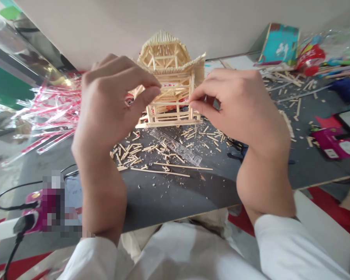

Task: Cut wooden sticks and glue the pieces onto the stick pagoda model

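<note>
A model pavilion (169,70) built of thin wooden sticks stands on the dark table, with a tiered roof above and a railing at its base. My left hand (111,93) is raised at its left front, thumb and forefinger tips pinched close together; whatever is between them is too small to see. On the other side, my right hand (233,101) has its thumb and forefinger pinched at the right corner post, by the end of the top rail (170,104). What those fingertips grip is hidden. Below lie a clear ruler (177,147) and two long sticks (183,166).
Short stick offcuts (131,153) litter the table (175,198). Red-and-clear plastic wrappers (52,112) are heaped at left. Purple power banks with cables (335,142) lie at right and at lower left. A teal box (280,44) and a red-capped bottle (310,60) stand at back right.
</note>
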